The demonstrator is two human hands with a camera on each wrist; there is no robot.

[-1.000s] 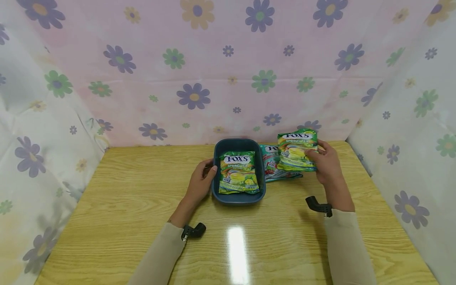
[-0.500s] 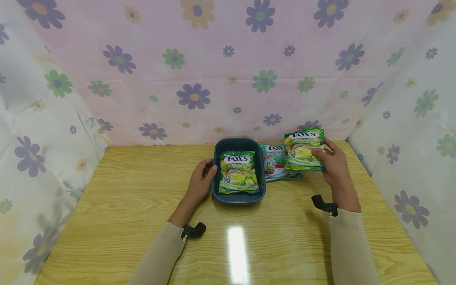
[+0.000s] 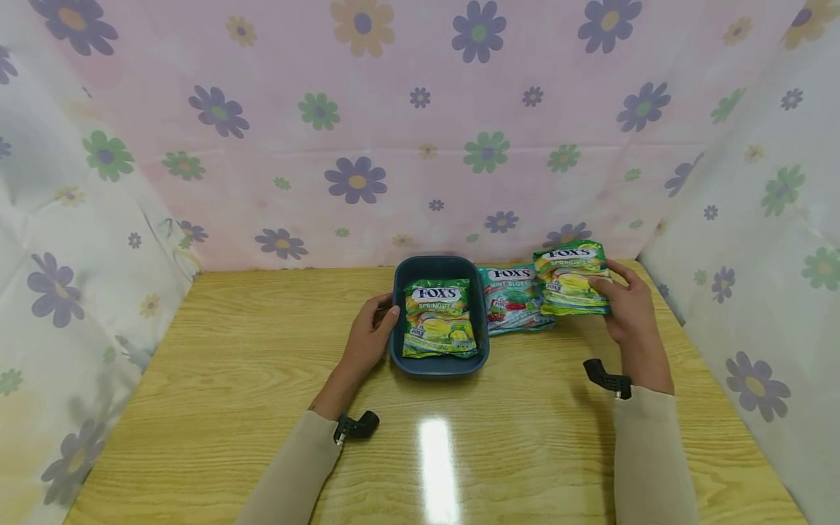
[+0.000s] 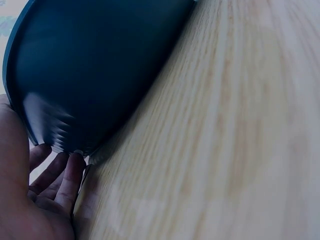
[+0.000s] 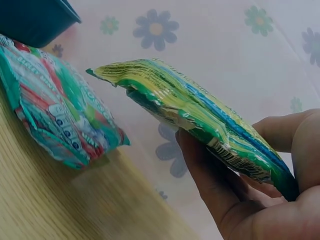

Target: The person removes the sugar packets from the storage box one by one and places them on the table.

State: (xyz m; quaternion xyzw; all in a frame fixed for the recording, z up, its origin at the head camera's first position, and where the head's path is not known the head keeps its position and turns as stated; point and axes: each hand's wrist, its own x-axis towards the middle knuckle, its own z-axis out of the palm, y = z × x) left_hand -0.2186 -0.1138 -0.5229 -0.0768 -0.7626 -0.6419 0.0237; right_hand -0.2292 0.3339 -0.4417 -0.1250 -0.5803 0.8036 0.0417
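Overhead, right hand (image 3: 626,310) pinches candy bag (image 3: 571,278); rt wrist cam shows bag lifted off table (image 5: 60,210) (tilted).

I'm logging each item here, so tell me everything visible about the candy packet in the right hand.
The Spring Tea packet is a glossy green-and-yellow plastic pouch with a white Fox's logo and crimped ends. It looks sealed and full. The right hand grips its right edge and holds it tilted above the table, apart from the Mint Blossom packet beside it.
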